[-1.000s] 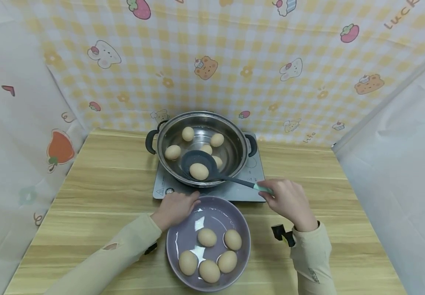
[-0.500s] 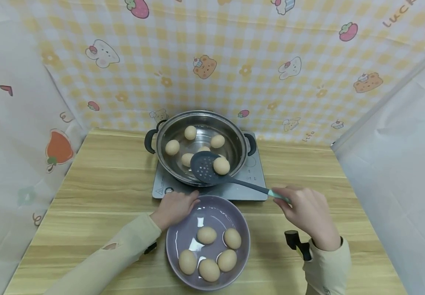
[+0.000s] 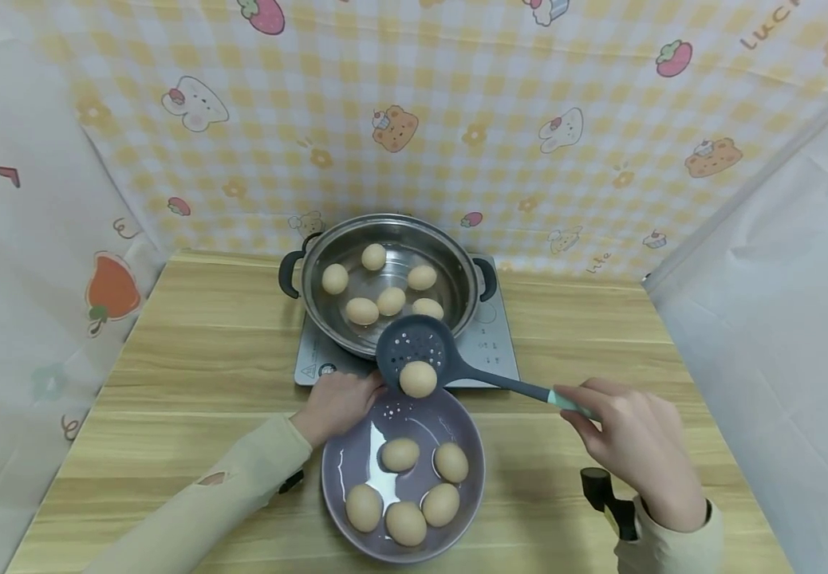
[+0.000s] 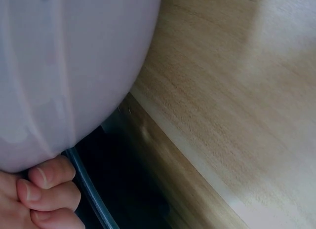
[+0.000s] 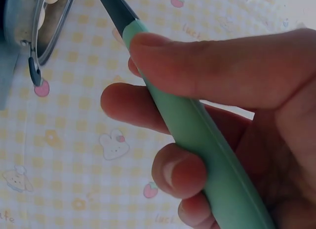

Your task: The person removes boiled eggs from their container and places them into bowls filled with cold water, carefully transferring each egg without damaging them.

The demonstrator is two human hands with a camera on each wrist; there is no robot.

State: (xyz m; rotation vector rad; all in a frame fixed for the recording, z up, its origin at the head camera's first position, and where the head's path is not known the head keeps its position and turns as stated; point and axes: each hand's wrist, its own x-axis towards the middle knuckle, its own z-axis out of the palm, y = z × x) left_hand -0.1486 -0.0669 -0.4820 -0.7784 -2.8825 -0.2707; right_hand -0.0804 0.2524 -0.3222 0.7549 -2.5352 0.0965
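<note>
My right hand (image 3: 632, 426) grips the green handle (image 5: 192, 135) of a dark grey slotted skimmer (image 3: 414, 343). One egg (image 3: 418, 379) lies in the skimmer's bowl, over the gap between the pot and the purple bowl. My left hand (image 3: 338, 405) holds the upper left rim of the purple bowl (image 3: 477, 478); its curled fingers (image 4: 54, 194) touch the bowl's outer wall in the left wrist view. Several eggs (image 3: 400, 455) lie inside that bowl. Behind it, the steel pot (image 3: 464, 319) contains water and several more eggs (image 3: 361, 312).
The pot stands on a flat grey induction cooker (image 3: 493, 351), its black handles (image 3: 486, 279) sticking out to both sides. Beneath everything is a wooden table (image 3: 206, 335). A yellow checked cloth (image 3: 457, 96) hangs behind, and white sheets flank both sides.
The right hand has moved right and toward me, lifting the skimmer and its egg from inside the pot to the purple bowl's far edge. The left hand has stayed at the rim.
</note>
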